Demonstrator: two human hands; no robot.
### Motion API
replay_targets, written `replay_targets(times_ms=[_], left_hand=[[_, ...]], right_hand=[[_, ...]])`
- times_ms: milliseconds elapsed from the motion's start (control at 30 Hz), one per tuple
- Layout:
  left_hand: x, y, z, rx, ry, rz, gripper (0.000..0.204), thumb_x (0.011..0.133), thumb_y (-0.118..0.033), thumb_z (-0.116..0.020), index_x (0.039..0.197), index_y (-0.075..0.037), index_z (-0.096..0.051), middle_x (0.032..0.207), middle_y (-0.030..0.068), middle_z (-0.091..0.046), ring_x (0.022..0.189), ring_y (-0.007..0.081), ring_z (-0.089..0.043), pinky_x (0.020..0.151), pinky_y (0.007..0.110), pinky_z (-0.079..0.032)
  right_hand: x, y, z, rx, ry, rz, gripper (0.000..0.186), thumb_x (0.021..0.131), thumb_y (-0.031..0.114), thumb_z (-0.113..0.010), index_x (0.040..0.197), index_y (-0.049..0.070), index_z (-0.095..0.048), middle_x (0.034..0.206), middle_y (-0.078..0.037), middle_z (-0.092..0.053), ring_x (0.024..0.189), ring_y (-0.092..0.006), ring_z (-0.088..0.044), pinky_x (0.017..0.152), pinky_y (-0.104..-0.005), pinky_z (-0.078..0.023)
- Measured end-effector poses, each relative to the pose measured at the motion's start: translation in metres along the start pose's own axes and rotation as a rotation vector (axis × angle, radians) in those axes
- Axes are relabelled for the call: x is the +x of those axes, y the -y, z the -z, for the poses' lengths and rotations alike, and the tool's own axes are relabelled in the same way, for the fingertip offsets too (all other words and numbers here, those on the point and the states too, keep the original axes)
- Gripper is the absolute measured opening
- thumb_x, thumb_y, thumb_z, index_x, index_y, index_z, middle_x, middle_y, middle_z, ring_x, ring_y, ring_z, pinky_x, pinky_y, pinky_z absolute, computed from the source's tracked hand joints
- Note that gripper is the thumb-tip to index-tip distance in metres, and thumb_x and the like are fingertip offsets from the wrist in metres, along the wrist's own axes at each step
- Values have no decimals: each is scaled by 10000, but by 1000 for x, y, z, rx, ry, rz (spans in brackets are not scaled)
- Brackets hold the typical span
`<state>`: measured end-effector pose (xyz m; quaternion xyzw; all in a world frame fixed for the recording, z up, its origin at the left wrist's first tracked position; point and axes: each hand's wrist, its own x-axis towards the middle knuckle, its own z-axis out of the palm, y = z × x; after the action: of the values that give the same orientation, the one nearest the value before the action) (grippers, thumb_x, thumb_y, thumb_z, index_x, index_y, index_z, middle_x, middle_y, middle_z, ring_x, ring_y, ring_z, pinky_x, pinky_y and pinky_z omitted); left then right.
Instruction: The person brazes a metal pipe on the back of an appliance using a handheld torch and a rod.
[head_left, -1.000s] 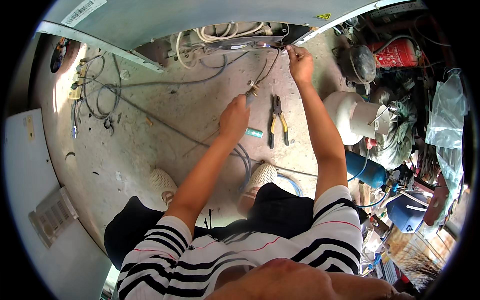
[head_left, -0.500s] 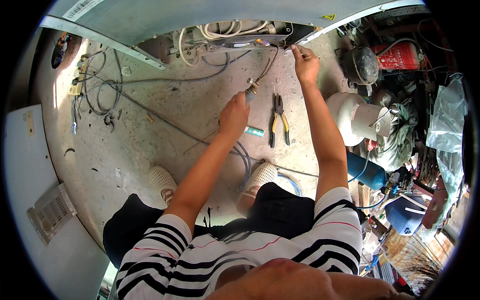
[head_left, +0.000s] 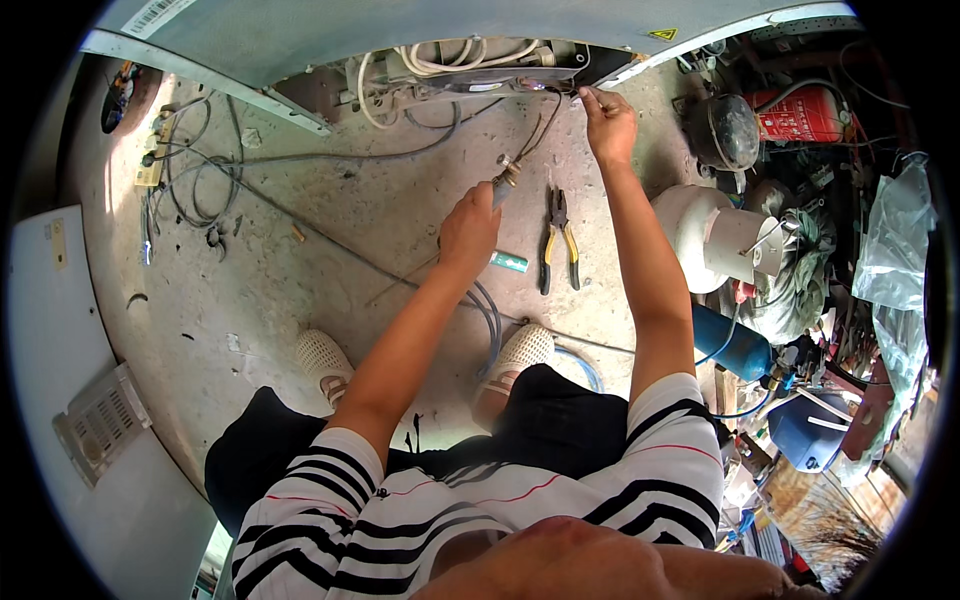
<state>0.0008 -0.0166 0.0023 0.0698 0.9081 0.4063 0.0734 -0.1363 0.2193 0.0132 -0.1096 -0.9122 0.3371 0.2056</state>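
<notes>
My left hand (head_left: 469,226) is wrapped round the handle of a gas torch (head_left: 507,175) with brass valve fittings. Its thin neck reaches up to the open underside of a grey appliance (head_left: 420,30), where a faint glow shows at the tip. Farther right, my right hand (head_left: 609,126) is raised by the appliance's lower edge with thumb and forefinger pinched together; whatever lies between them is too small to name. Below the hands, pliers (head_left: 558,240) with yellow and black handles lie on the floor. A green and white tube (head_left: 509,261) lies close to my left wrist.
Hoses and cables (head_left: 330,160) trail over the concrete floor. On the right stand a black compressor (head_left: 722,132), a red cylinder (head_left: 803,112), a white gas tank (head_left: 688,235) and a blue cylinder (head_left: 735,342). A pale panel (head_left: 70,330) stands at left.
The orange flame at the torch tip has become a fainter glow, and the tip sits slightly farther right. Both hands have barely moved.
</notes>
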Motion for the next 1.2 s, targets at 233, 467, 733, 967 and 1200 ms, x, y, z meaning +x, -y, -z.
replay_targets(times_ms=[233,467,733,967,1200], left_hand=[[1,-1,0,-1,3,2,244,924,-191,-588,1088,-46,-480,1007,191,-626,917,408,-608,745,497,-490],[2,1,-1,8,9,6,257,926,-193,-591,1101,-40,-481,1003,194,-626,912,406,-608,740,493,-490],[3,1,-1,17,8,4,264,928,-193,-591,1105,-31,-481,1001,198,-627,904,406,-608,736,483,-491],[10,-4,0,-6,18,4,250,933,-192,-582,1091,-29,-479,997,203,-629,905,407,-609,738,482,-492],[12,-3,-3,1,14,17,240,937,-201,-580,1070,-29,-479,973,206,-628,892,407,-614,725,490,-492]], right_hand=[[3,-4,-3,-15,5,19,205,859,325,-710,916,139,-776,917,-95,-707,915,-315,-608,860,-384,-466],[4,-8,-1,-26,-3,59,199,866,320,-701,924,143,-773,925,-93,-706,912,-319,-607,858,-389,-468],[4,-5,1,-82,12,38,200,884,318,-679,936,146,-769,958,-93,-704,946,-327,-603,871,-397,-469],[4,0,1,-134,19,49,200,885,319,-676,933,148,-768,965,-84,-705,955,-331,-601,878,-400,-469],[4,0,1,-132,13,39,185,875,314,-686,924,156,-771,952,-73,-708,937,-325,-604,866,-399,-472]])
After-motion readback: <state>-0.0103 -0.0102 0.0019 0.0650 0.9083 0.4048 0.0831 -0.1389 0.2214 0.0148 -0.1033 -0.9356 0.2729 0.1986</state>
